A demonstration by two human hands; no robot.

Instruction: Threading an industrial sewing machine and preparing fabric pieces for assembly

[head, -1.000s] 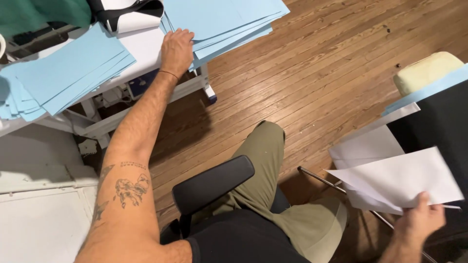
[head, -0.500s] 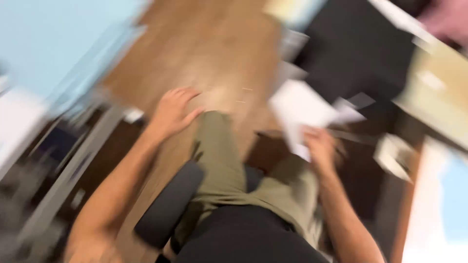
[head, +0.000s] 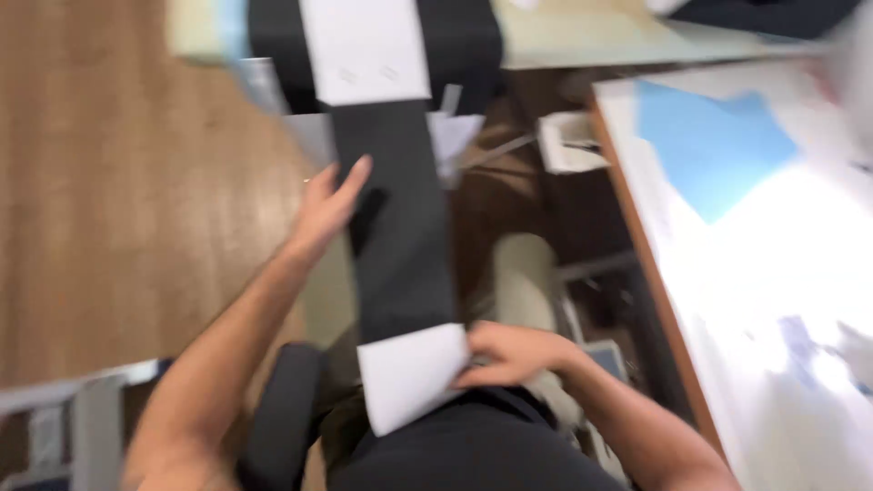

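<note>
A: Where is the dark strip [head: 400, 227]?
B: Over my lap, white panels at both ends. My right hand [head: 509, 353] fingers pinch the near white end [head: 411, 375]; my left hand [head: 326, 211], fingers spread, touches its edge.
A: Handling?
B: Probably light and limp; hold the ends. A second ago, my left hand lay on blue sheets.

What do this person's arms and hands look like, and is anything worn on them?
Both forearms are bare, with no sleeves showing. The left hand and right hand wear no gloves, and no rings or watch can be made out. The picture is too blurred for finer marks.
</note>
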